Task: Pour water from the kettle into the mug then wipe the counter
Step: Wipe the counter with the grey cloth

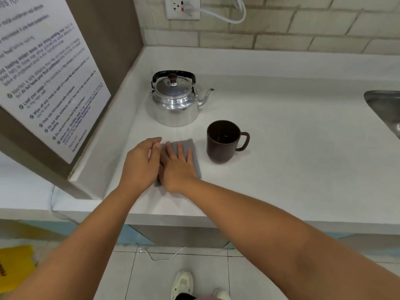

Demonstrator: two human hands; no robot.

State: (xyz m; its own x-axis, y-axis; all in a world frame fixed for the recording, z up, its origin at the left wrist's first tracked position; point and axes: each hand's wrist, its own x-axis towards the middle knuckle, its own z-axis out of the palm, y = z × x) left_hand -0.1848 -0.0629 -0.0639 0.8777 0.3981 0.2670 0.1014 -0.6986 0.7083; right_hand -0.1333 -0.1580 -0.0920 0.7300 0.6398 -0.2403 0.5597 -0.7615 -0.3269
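Both hands were on a grey cloth [191, 151] lying flat on the white tabletop [292, 148], near its front edge; the right hand [178, 167] lay palm down with fingers spread across the fabric, its grip released and simply pressing, which suits pinning or sliding the cloth rather than lifting it; the left hand [141, 162] sat at the cloth's left edge with fingers curled, thumb toward the fabric, and whether it actually pinched the cloth could not be told because the right hand overlapped it. The steel kettle [174, 102] stood upright behind the cloth, toward the corner by the wall, lid on, handle raised, spout pointing right; nobody touched it. The brown mug [224, 141] stood upright just to the right of the cloth, handle turned right, apart from the kettle; its inside was too dark to say whether water was in it. Judging by the kettle set back and both hands on the cloth, the wiping stage seemed to be in hand; the cloth lay close to the mug, so a wide stroke to the right risked nudging it. A metal sink [387, 111] showed at the far right edge.
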